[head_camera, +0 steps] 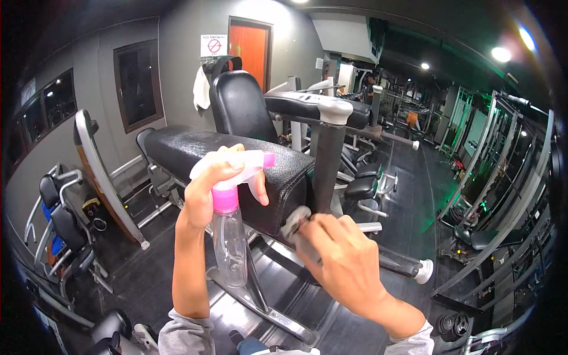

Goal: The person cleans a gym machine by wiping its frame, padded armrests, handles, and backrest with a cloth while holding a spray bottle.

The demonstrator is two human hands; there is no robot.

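Note:
My left hand (202,195) grips a clear plastic spray bottle (230,253) by its neck; the bottle has a pink collar and a white trigger head with a pink nozzle. It is upright in front of a black padded gym bench (248,151). In my right hand (341,253) is a bunched grey cloth (295,224), which is at the lower corner of the bench pad's near end. My fingers hide part of the cloth. Just beyond that hand rises a dark foam-covered post (328,164) with a white cap.
Behind the bench stands a black backrest (242,104). A white-capped bar (399,264) sticks out to the right, low down. The machine's metal foot (288,324) is on the floor below me. Weight machines (66,222) line the left, and a tall rack frame (483,177) stands right.

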